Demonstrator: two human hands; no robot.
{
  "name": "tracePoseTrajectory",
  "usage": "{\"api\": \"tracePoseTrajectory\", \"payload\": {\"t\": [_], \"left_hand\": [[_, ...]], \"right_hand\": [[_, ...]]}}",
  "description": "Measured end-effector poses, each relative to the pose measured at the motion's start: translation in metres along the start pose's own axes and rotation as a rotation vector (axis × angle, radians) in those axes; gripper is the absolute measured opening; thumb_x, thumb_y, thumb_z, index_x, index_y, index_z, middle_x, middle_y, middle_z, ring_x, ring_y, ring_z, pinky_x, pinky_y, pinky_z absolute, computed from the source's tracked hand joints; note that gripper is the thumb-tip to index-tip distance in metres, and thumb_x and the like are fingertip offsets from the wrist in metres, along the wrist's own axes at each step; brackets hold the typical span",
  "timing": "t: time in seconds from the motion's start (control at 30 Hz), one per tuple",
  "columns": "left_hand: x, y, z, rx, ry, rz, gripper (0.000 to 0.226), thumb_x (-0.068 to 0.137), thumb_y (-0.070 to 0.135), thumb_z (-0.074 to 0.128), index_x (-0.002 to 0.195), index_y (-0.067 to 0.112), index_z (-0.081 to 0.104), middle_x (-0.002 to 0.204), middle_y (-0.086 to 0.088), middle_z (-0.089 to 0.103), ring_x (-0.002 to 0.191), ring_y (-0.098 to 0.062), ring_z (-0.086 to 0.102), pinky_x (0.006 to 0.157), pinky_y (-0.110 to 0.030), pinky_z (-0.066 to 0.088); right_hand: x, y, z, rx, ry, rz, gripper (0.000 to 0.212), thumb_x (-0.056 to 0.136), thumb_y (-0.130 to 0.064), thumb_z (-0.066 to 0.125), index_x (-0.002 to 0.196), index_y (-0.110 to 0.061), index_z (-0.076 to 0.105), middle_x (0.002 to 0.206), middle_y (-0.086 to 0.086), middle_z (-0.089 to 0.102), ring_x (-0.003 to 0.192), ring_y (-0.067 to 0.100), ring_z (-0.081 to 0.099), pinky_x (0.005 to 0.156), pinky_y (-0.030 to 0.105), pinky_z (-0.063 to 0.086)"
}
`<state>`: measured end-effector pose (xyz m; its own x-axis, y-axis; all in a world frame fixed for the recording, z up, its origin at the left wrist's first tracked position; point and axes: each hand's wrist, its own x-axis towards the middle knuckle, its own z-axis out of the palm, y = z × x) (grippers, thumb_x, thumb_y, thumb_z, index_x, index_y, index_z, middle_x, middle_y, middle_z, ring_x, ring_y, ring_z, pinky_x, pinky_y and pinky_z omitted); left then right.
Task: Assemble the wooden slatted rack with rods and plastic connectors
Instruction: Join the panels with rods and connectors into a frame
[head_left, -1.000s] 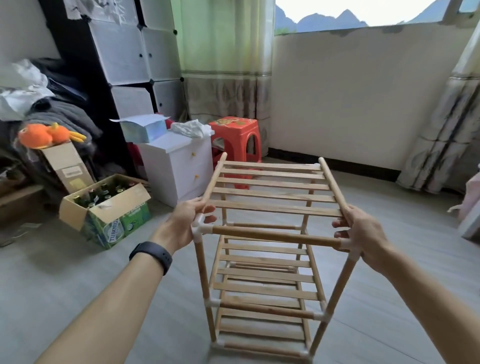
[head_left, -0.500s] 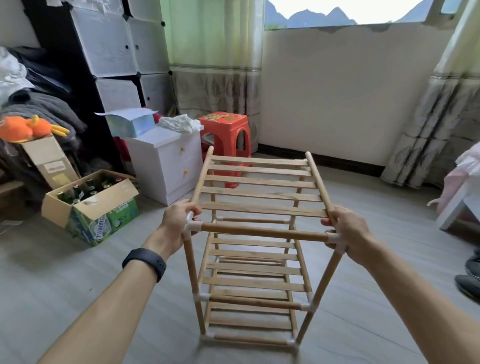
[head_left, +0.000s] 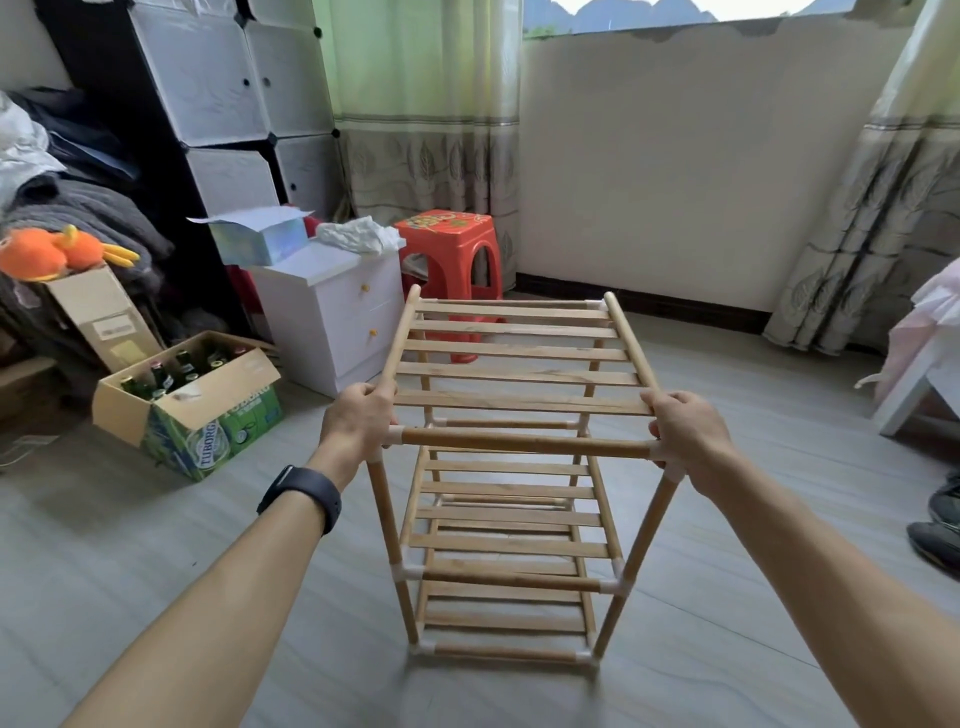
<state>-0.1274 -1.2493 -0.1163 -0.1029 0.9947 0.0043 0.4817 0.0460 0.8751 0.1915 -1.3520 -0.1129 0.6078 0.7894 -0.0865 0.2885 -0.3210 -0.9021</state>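
The wooden slatted rack stands upright on the grey floor, three slatted tiers joined by rods and white plastic connectors. My left hand grips the near left top corner, fingers curled round the side rod above the connector. My right hand grips the near right top corner in the same way. The front top rod runs between the two hands.
A white bedside cabinet and a red plastic stool stand behind the rack on the left. A cardboard box of bottles sits on the floor to the left. A shoe lies at the right edge.
The rack appears farther from me and more upright in view, with its base fully visible. Both hands keep their hold on the top corners.
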Motion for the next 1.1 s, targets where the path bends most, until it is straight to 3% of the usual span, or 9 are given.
{"api": "tracePoseTrajectory", "payload": {"t": [0.2, 0.5, 0.6, 0.67, 0.73, 0.8, 0.87, 1.0, 1.1], "left_hand": [[0.007, 0.000, -0.004, 0.235, 0.035, -0.026, 0.038, 0.093, 0.054, 0.057, 0.099, 0.019, 0.069, 0.091, -0.006, 0.069, 0.087, -0.026, 0.065, 0.080, -0.042, 0.058], [0.002, 0.007, -0.005, 0.441, 0.039, -0.038, 0.039, 0.095, 0.056, 0.050, 0.101, 0.020, 0.066, 0.089, -0.005, 0.066, 0.076, -0.022, 0.058, 0.061, -0.032, 0.044], [-0.007, 0.012, -0.007, 0.489, 0.129, 0.104, 0.039, 0.098, 0.050, 0.050, 0.118, 0.017, 0.053, 0.109, -0.010, 0.059, 0.089, -0.026, 0.056, 0.070, -0.035, 0.042], [-0.015, 0.012, -0.010, 0.547, 0.182, 0.371, 0.049, 0.097, 0.053, 0.050, 0.132, 0.018, 0.048, 0.126, -0.012, 0.052, 0.108, -0.030, 0.052, 0.079, -0.038, 0.041], [-0.020, 0.011, -0.012, 0.706, 0.038, 0.664, 0.063, 0.095, 0.067, 0.044, 0.141, 0.023, 0.045, 0.138, -0.007, 0.052, 0.122, -0.026, 0.049, 0.091, -0.043, 0.043], [-0.021, 0.013, -0.010, 0.870, -0.177, 0.734, 0.086, 0.086, 0.086, 0.032, 0.150, 0.028, 0.038, 0.150, 0.000, 0.047, 0.136, -0.021, 0.043, 0.105, -0.048, 0.037], [-0.020, 0.016, -0.006, 1.004, -0.275, 0.715, 0.100, 0.076, 0.095, 0.035, 0.153, 0.030, 0.031, 0.151, 0.003, 0.044, 0.138, -0.020, 0.040, 0.109, -0.051, 0.032], [-0.010, 0.023, 0.000, 1.133, -0.257, 0.722, 0.088, 0.080, 0.074, 0.060, 0.150, 0.029, 0.032, 0.141, 0.003, 0.049, 0.128, -0.021, 0.047, 0.103, -0.047, 0.041], [-0.003, 0.020, 0.001, 1.153, -0.197, 0.789, 0.072, 0.084, 0.062, 0.060, 0.145, 0.031, 0.038, 0.134, 0.004, 0.054, 0.121, -0.019, 0.051, 0.093, -0.039, 0.048]], "right_hand": [[-0.001, -0.001, -0.002, -0.085, 0.041, 0.012, 0.026, 0.091, -0.040, 0.068, 0.100, -0.015, 0.066, 0.083, 0.003, 0.063, 0.071, 0.017, 0.060, 0.075, 0.041, 0.060], [-0.005, -0.004, -0.004, -0.260, 0.077, 0.021, 0.031, 0.095, -0.049, 0.058, 0.098, -0.020, 0.067, 0.081, 0.003, 0.068, 0.070, 0.020, 0.066, 0.058, 0.033, 0.053], [-0.006, -0.002, -0.002, -0.397, 0.079, -0.018, 0.032, 0.097, -0.049, 0.050, 0.105, -0.021, 0.061, 0.084, 0.002, 0.065, 0.071, 0.019, 0.064, 0.061, 0.033, 0.054], [-0.007, 0.001, -0.002, -0.483, 0.140, -0.134, 0.045, 0.096, -0.056, 0.046, 0.119, -0.019, 0.058, 0.102, 0.004, 0.059, 0.087, 0.023, 0.062, 0.074, 0.039, 0.057], [-0.009, 0.005, -0.004, -0.641, 0.182, -0.422, 0.069, 0.092, -0.070, 0.041, 0.137, -0.019, 0.049, 0.133, 0.010, 0.045, 0.119, 0.028, 0.050, 0.092, 0.045, 0.050], [-0.017, 0.003, -0.006, -0.901, 0.022, -0.695, 0.094, 0.083, -0.088, 0.023, 0.152, -0.025, 0.034, 0.157, 0.005, 0.030, 0.141, 0.025, 0.031, 0.110, 0.048, 0.035], [-0.022, -0.001, -0.009, -1.079, -0.175, -0.758, 0.112, 0.071, -0.099, 0.014, 0.158, -0.029, 0.020, 0.162, -0.001, 0.025, 0.147, 0.021, 0.025, 0.117, 0.049, 0.025], [-0.019, -0.011, -0.005, -1.226, -0.223, -0.692, 0.094, 0.078, -0.075, 0.060, 0.152, -0.026, 0.029, 0.153, -0.002, 0.039, 0.140, 0.021, 0.033, 0.110, 0.048, 0.030], [-0.018, -0.018, 0.006, -1.235, -0.172, -0.660, 0.070, 0.078, -0.057, 0.066, 0.137, -0.028, 0.042, 0.133, -0.001, 0.052, 0.126, 0.022, 0.042, 0.098, 0.045, 0.033]]}}
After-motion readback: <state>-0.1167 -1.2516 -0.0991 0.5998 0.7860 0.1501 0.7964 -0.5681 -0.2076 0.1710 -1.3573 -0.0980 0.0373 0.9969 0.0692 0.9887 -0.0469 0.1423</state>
